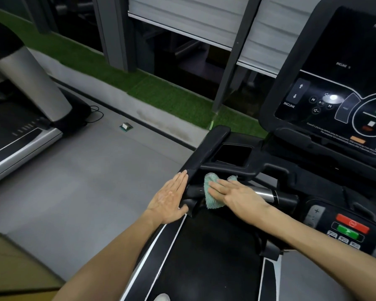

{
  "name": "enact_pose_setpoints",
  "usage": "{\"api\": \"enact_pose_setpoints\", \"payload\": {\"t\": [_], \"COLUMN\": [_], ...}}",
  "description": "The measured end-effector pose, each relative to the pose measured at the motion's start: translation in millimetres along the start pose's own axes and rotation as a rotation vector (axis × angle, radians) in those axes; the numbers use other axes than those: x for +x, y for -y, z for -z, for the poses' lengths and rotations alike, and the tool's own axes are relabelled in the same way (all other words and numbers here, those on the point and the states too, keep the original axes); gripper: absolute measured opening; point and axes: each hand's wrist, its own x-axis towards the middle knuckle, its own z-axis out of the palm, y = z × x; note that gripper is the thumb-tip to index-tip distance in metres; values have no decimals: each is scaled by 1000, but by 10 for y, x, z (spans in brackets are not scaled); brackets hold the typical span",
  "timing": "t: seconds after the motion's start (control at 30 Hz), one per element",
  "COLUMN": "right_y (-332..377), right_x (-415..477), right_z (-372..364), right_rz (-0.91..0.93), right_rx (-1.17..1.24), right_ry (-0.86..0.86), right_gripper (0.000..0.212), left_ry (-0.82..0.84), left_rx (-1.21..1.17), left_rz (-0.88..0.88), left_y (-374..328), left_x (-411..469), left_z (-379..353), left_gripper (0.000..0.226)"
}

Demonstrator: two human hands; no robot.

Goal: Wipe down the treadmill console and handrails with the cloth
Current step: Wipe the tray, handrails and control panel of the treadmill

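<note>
Both hands flat, fingers straight: left hand (pixel 172 197) rests against the handrail (pixel 211 146) outer side; right hand (pixel 234 193) presses the teal cloth (pixel 211 199) onto the grip bar (pixel 264 194) below the console (pixel 326 68).

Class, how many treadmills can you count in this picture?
2. One treadmill is on the right, the cloth on its handrail; the other treadmill is at the left edge, partly cropped. More may be hidden.

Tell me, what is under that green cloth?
The cloth lies over the black front handrail, with the right hand pressed flat on top. The rail's silver section shows beside the hand; the stretch beneath the cloth is covered.
</note>
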Motion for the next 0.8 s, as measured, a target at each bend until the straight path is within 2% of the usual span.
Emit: {"api": "enact_pose_setpoints", "payload": {"t": [0.13, 0.27, 0.4, 0.53, 0.63, 0.8], "right_y": [197, 355, 159, 27, 174, 591], "right_x": [268, 492, 205, -2, 188, 637], "right_z": [29, -20, 19, 75, 14, -100], "right_rz": [-20, -56, 15, 4, -26, -109], "right_rx": [-67, -84, -33, -11, -44, -158], "right_ry": [52, 69, 8, 54, 21, 59], "right_gripper": [59, 63, 57, 58, 57, 60], "left_ry": [8, 36, 47, 33, 24, 42], "left_rx": [2, -8, -1, -7, 3, -5], "left_rz": [1, -9, -1, 5, 5, -3], "left_y": [6, 1, 7, 9, 14, 28], "left_x": [15, 11, 8, 11, 15, 20], "left_z": [-15, 9, 15, -1, -14, -19], "left_gripper": [86, 86, 87, 88, 89, 89]}}
